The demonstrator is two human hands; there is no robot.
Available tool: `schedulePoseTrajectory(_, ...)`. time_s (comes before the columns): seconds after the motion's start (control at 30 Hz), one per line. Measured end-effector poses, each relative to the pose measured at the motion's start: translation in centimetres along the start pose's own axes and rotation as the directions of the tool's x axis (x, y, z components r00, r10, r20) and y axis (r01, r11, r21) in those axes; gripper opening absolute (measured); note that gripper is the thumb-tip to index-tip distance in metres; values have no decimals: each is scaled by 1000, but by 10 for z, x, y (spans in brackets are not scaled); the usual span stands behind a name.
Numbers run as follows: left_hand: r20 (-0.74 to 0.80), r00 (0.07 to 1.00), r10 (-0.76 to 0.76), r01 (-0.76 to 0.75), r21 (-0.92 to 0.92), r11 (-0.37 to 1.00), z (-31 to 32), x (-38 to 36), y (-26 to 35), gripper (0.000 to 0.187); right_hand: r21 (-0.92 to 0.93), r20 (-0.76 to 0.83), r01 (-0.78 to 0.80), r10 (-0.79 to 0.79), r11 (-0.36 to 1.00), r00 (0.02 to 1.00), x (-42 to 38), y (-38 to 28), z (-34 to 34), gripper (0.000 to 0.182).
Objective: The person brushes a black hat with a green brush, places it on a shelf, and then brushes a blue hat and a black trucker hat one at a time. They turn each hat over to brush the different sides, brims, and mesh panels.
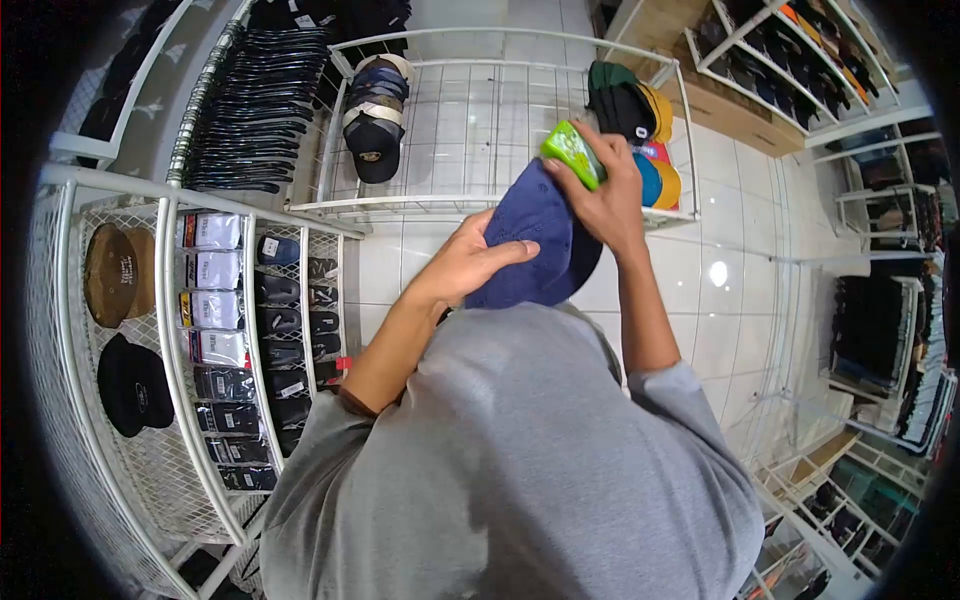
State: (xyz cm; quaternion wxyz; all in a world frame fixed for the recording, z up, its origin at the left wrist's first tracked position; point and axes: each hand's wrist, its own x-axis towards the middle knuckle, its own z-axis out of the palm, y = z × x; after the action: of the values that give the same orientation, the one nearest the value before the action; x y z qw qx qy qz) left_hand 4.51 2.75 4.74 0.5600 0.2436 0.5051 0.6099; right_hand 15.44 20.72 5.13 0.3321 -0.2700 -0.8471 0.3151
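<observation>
A navy blue cap (pixel 525 235) is held up in front of my chest, seen from its side. My left hand (pixel 475 258) grips it, with the thumb pressed on the outside of the crown and the fingers hidden behind or inside it. In my right hand (pixel 610 190) is a small bright green printed pack (pixel 573 155), clasped between thumb and fingers right at the cap's upper edge. The right wrist crosses close beside the cap's dark far side.
Ahead stands a white wire rack (pixel 450 205) with stacked caps (pixel 375 140) on its left and a colourful pile (pixel 622 100) on its right. To the left are hangers (pixel 250 110), hanging packets (pixel 215 300) and bucket hats (pixel 135 385). Clothes racks (pixel 870 330) line the right.
</observation>
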Motion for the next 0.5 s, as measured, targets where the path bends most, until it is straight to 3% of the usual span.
schedulePoseTrajectory(0.07, -13, 1000, -20, 19, -81, 997, -1, 1, -5, 30, 204, 50, 131, -144, 970, 988, -9, -14, -3, 57)
schedulePoseTrajectory(0.1, -10, 1000, 23, -23, -51, 998, -2, 3, -8, 29, 235, 152, 181, -220, 955, 964, -14, -26, -6, 57)
schedulePoseTrajectory(0.2, 6, 998, -55, 55, -38, 998, -6, 1, -6, 29, 190, 158, 33, -63, 981, 985, -10, -6, 9, 51)
schedulePoseTrajectory(0.23, 5, 998, -63, 63, -50, 997, -5, 0, -5, 30, 35, 81, 38, -41, 999, 996, -4, 4, 14, 50)
schedulePoseTrajectory(0.27, 3, 998, -61, 61, -46, 997, -5, -1, -6, 30, 4, 47, -31, 31, 1000, 998, -2, 11, 15, 51)
schedulePoseTrajectory(0.33, -36, 999, -12, 10, -69, 998, -4, 0, -12, 31, 96, 64, -13, 7, 995, 998, -1, -2, 2, 51)
schedulePoseTrajectory(0.4, -11, 1000, -6, 6, -34, 999, -8, 0, -16, 32, 233, 121, 161, -193, 959, 974, -9, -26, -5, 52)
schedulePoseTrajectory(0.43, 25, 1000, -6, 6, 7, 1000, -10, 0, -16, 32, 223, 232, 166, -218, 961, 948, -13, -32, -3, 54)
schedulePoseTrajectory(0.5, 51, 998, -29, 29, 10, 1000, -12, -4, -11, 32, 134, 204, 114, -140, 984, 969, -8, -10, 7, 54)
